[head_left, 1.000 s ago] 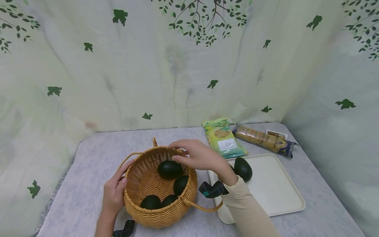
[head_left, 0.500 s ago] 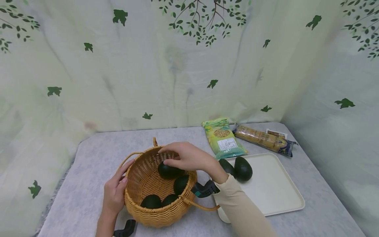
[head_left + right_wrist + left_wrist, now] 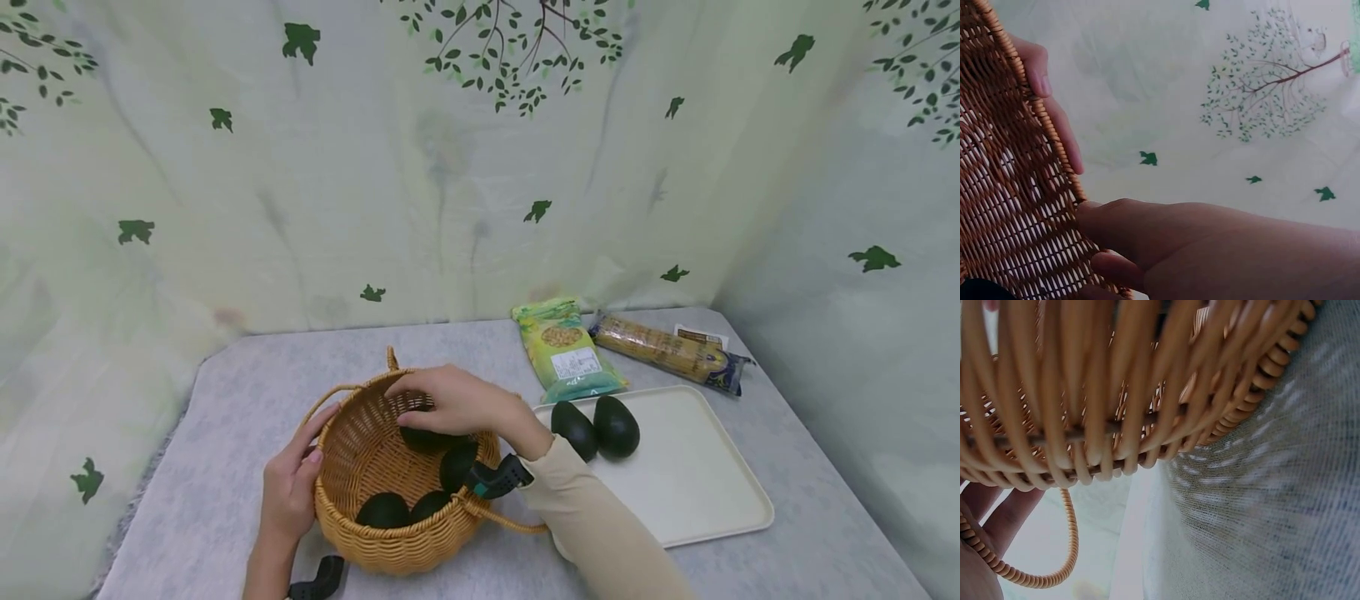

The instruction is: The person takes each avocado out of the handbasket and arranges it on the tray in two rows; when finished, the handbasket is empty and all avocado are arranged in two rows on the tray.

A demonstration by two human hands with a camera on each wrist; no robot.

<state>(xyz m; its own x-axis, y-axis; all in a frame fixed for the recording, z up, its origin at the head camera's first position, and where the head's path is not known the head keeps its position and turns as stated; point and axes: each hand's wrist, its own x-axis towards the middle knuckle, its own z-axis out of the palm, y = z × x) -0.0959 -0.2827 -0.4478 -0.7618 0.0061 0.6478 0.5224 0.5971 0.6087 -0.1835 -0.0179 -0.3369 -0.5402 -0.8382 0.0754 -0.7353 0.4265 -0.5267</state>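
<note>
A round wicker basket (image 3: 405, 546) tilts toward me, with several dark green avocados inside. My left hand (image 3: 291, 483) grips its left rim; the left wrist view shows fingers (image 3: 1013, 515) behind the woven wall and a looped handle. Over the basket's far right rim reaches my right hand (image 3: 457, 404), its thumb and fingers spread above one avocado (image 3: 429, 441) and partly covering it. Another avocado (image 3: 458, 467) leans at the right wall, and two more avocados (image 3: 382, 511) lie near the front rim.
A white tray (image 3: 697, 483) to the right carries two avocados (image 3: 617, 427) at its left side. Behind it lie a green and yellow bag (image 3: 573, 358) and a long pasta-like packet (image 3: 663, 350). A patterned curtain (image 3: 450, 208) closes off the table's back.
My right hand has moved left and slightly down into the basket, over the avocado there. Both avocados on the tray now show more fully. My left hand has stayed on the rim.
</note>
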